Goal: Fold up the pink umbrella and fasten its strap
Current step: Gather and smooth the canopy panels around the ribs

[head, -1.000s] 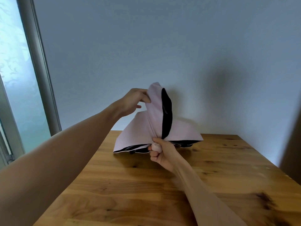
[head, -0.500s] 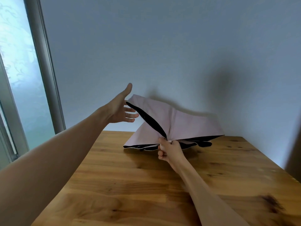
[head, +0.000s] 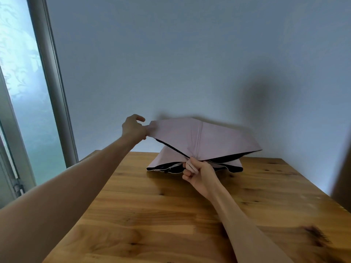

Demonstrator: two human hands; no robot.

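The pink umbrella (head: 201, 137) with a black lining lies half collapsed at the far side of the wooden table (head: 161, 215), its canopy spread in loose panels. My left hand (head: 133, 128) pinches the left corner of the top pink panel and holds it up and out to the left. My right hand (head: 199, 173) is closed around the pale handle end at the umbrella's near middle, where the panels meet. The strap is not visible.
A plain blue-grey wall stands right behind the table's far edge. A frosted window with a grey frame (head: 51, 82) runs down the left side. A dark vertical edge (head: 341, 177) shows at the far right.
The left hand was open beside the canopy half a second ago; now it has closed on the panel's left corner. The top panel has flattened and spread wider. The right hand keeps its hold.
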